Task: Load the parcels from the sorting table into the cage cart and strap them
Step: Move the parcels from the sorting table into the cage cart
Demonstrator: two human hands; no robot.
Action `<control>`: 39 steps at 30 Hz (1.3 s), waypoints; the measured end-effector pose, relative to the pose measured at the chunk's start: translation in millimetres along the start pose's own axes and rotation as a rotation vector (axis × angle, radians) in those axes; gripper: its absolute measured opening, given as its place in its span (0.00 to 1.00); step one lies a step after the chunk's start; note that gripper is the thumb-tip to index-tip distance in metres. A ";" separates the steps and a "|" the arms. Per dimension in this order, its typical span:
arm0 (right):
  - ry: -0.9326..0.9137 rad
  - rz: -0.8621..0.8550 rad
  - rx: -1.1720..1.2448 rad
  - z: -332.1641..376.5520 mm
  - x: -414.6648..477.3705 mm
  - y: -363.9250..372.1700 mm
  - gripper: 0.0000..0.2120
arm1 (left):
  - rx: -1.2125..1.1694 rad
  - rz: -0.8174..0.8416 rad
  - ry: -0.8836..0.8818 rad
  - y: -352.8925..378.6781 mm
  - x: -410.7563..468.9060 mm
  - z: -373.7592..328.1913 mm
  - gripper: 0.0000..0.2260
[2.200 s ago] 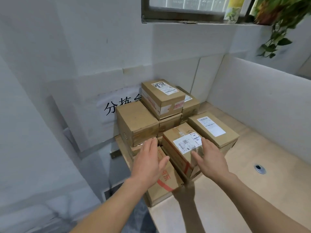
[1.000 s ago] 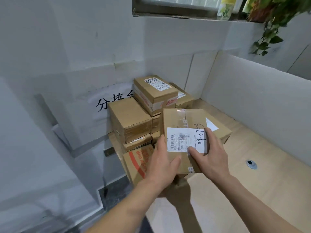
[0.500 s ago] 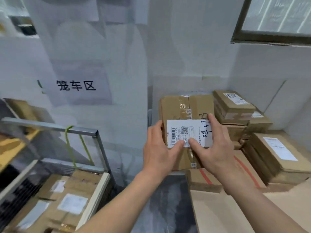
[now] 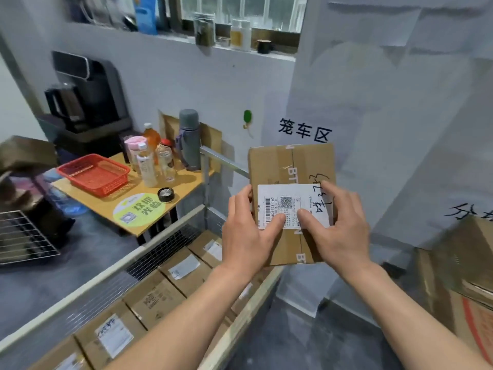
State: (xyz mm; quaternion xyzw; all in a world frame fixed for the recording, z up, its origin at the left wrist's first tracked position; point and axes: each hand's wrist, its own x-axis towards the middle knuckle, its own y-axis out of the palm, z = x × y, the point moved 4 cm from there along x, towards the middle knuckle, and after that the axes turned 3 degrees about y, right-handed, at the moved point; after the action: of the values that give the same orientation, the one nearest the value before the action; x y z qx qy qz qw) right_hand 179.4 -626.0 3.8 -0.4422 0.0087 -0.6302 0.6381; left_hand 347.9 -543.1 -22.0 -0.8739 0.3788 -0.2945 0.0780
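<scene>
I hold a brown cardboard parcel [image 4: 290, 166] with a white shipping label upright in front of me, at chest height. My left hand [image 4: 245, 231] grips its left edge, thumb on the label. My right hand [image 4: 338, 231] grips its right side, thumb on the label too. Below and to the left stands the cage cart [image 4: 160, 236], with a wire-mesh wall and a wooden rail, holding several labelled parcels [image 4: 184, 265] laid in a row. The parcel hangs above the cart's far right corner. More parcels on the sorting table [image 4: 464, 265] show blurred at the right edge.
A wooden side table [image 4: 106, 198] behind the cart carries a red basket [image 4: 93, 172], bottles and a grey flask [image 4: 190, 140]. A black coffee machine [image 4: 88, 94] stands at the back left. A wire rack [image 4: 24, 236] is at the left edge. Grey floor lies between cart and table.
I lifted the parcel off the pile on the sorting table with both hands and turned left; the cage cart now lies below it and the pile has slid to the right edge.
</scene>
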 end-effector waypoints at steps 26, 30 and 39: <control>-0.455 0.499 0.131 162.0 -15.0 246.0 0.43 | 0.393 -0.116 -0.124 -204.6 9.9 150.6 0.47; -0.460 0.621 0.175 138.4 -25.4 276.0 0.44 | 0.413 -0.114 -0.229 -189.6 -7.2 175.1 0.49; -0.391 0.946 0.107 42.9 -89.9 347.7 0.45 | 0.391 -0.031 -0.592 -122.6 -80.4 268.0 0.49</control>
State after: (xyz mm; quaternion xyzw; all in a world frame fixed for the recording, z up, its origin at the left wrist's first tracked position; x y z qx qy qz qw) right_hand 462.4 -593.8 -219.3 -0.4662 0.0561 -0.1778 0.8648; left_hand 533.8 -423.5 -232.8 -0.8956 0.2629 -0.0964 0.3458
